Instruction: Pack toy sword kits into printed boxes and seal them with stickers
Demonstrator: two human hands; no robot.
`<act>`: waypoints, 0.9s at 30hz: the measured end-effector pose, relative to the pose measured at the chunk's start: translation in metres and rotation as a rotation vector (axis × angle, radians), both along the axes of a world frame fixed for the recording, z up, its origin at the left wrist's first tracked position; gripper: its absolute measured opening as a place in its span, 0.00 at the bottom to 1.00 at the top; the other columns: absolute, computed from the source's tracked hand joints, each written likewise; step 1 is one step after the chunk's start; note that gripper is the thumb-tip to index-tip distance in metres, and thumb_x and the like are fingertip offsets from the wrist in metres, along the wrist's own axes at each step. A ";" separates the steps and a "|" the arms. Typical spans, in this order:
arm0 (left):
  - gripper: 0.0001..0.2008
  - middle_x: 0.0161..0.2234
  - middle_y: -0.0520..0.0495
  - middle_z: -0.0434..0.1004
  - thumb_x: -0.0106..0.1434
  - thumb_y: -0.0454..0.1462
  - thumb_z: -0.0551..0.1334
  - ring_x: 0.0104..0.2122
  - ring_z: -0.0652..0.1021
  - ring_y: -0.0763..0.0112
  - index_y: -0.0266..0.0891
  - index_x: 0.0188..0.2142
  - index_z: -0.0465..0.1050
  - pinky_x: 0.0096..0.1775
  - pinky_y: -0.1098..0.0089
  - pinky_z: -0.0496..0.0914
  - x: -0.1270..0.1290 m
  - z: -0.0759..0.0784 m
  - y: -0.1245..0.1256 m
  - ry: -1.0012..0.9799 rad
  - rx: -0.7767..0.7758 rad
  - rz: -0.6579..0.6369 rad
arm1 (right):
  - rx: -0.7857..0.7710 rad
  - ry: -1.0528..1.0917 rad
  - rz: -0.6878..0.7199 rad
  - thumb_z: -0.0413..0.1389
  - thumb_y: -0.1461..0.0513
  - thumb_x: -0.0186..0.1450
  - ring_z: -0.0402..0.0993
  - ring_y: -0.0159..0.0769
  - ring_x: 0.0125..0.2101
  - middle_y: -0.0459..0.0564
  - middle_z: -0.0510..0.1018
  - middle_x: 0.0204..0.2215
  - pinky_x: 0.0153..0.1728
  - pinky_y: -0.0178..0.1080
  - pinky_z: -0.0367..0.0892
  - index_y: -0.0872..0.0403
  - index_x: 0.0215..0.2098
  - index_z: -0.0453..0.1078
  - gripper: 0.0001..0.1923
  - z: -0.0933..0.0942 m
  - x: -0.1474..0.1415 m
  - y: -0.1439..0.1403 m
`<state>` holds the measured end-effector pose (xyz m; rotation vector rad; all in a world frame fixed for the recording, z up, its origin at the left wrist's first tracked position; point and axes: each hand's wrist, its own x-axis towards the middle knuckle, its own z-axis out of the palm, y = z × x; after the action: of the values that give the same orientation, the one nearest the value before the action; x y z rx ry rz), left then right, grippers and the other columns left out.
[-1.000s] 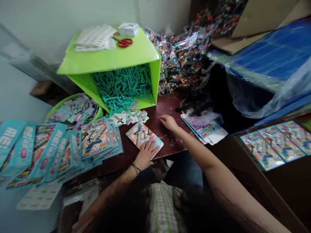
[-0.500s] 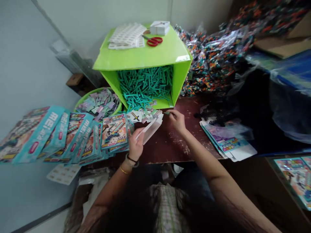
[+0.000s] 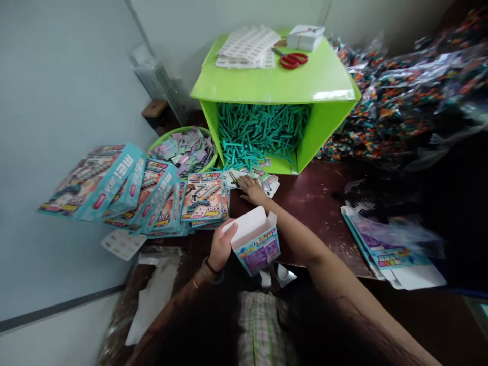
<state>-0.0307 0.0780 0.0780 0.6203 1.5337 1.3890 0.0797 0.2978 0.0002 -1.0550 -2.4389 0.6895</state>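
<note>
Dark scuffed wooden table (image 3: 316, 203) carries a lime-green plastic bin (image 3: 324, 127) spilling teal sticks. Left hand (image 3: 220, 247) pinches an opened teal-and-purple cardboard box (image 3: 256, 241) at the table's near edge. Right hand (image 3: 251, 189), fingers spread, rests on small printed cards (image 3: 269, 179); picking one card cleanly would help.

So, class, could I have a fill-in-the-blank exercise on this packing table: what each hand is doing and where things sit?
1. The left hand holds an open ____ with a white inside.
2. The right hand rests on small cards in front of the ____ bin.
3. On the bin's top lie red ____.
4. The bin is filled with teal ____.

Missing words: box; green; scissors; sticks
</note>
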 end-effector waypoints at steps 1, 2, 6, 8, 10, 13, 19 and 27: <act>0.24 0.26 0.49 0.78 0.46 0.54 0.75 0.28 0.74 0.68 0.36 0.30 0.78 0.32 0.70 0.67 -0.002 0.000 -0.003 -0.018 -0.021 -0.001 | -0.003 -0.065 0.018 0.59 0.68 0.68 0.65 0.55 0.67 0.67 0.72 0.64 0.67 0.58 0.60 0.60 0.62 0.73 0.23 -0.007 -0.013 0.001; 0.24 0.26 0.49 0.78 0.46 0.54 0.75 0.28 0.74 0.68 0.36 0.31 0.78 0.31 0.70 0.67 -0.004 -0.001 -0.006 -0.030 -0.036 -0.007 | -0.007 -0.093 0.013 0.57 0.69 0.69 0.66 0.54 0.66 0.67 0.73 0.63 0.66 0.56 0.61 0.60 0.60 0.74 0.22 -0.012 -0.022 0.001; 0.25 0.26 0.49 0.78 0.45 0.54 0.76 0.27 0.73 0.70 0.35 0.31 0.79 0.30 0.71 0.67 -0.009 -0.002 -0.006 -0.071 -0.061 -0.011 | -0.020 -0.054 -0.109 0.52 0.69 0.71 0.79 0.51 0.53 0.64 0.83 0.50 0.59 0.50 0.70 0.59 0.51 0.80 0.16 -0.012 -0.017 0.006; 0.25 0.26 0.49 0.78 0.44 0.54 0.76 0.27 0.73 0.70 0.36 0.30 0.78 0.31 0.71 0.67 -0.009 -0.004 -0.001 -0.103 -0.053 0.006 | -0.014 0.044 -0.224 0.52 0.65 0.73 0.80 0.49 0.51 0.61 0.84 0.48 0.56 0.49 0.71 0.57 0.47 0.80 0.15 0.001 0.007 0.012; 0.25 0.27 0.49 0.78 0.44 0.55 0.76 0.28 0.74 0.70 0.36 0.30 0.78 0.31 0.71 0.67 -0.007 -0.005 0.007 -0.126 -0.028 -0.016 | -0.040 0.313 -0.312 0.53 0.60 0.74 0.81 0.45 0.47 0.55 0.85 0.45 0.52 0.46 0.74 0.54 0.45 0.80 0.13 0.023 0.042 0.010; 0.25 0.29 0.49 0.80 0.46 0.55 0.76 0.29 0.75 0.69 0.37 0.31 0.79 0.32 0.71 0.68 -0.003 -0.005 0.023 -0.135 0.023 -0.091 | -0.137 0.698 -0.172 0.58 0.52 0.72 0.80 0.38 0.37 0.47 0.84 0.38 0.42 0.41 0.75 0.49 0.42 0.79 0.11 0.065 0.094 -0.015; 0.26 0.31 0.50 0.80 0.48 0.57 0.74 0.30 0.77 0.68 0.38 0.34 0.79 0.33 0.71 0.70 0.009 0.002 0.047 -0.098 0.107 -0.151 | 0.008 0.267 0.318 0.56 0.56 0.75 0.78 0.36 0.35 0.50 0.85 0.35 0.44 0.42 0.69 0.52 0.40 0.80 0.12 0.114 0.120 -0.100; 0.21 0.28 0.50 0.77 0.56 0.54 0.70 0.27 0.74 0.70 0.38 0.33 0.77 0.28 0.73 0.67 0.031 0.009 0.061 0.086 0.206 -0.246 | 0.330 0.327 -0.189 0.51 0.56 0.77 0.77 0.39 0.41 0.48 0.85 0.39 0.56 0.48 0.66 0.47 0.45 0.80 0.14 0.127 0.158 -0.119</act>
<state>-0.0001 0.1386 0.0869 0.9731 1.3376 1.3532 0.2377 0.1785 0.1273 -0.9405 -2.0514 0.3489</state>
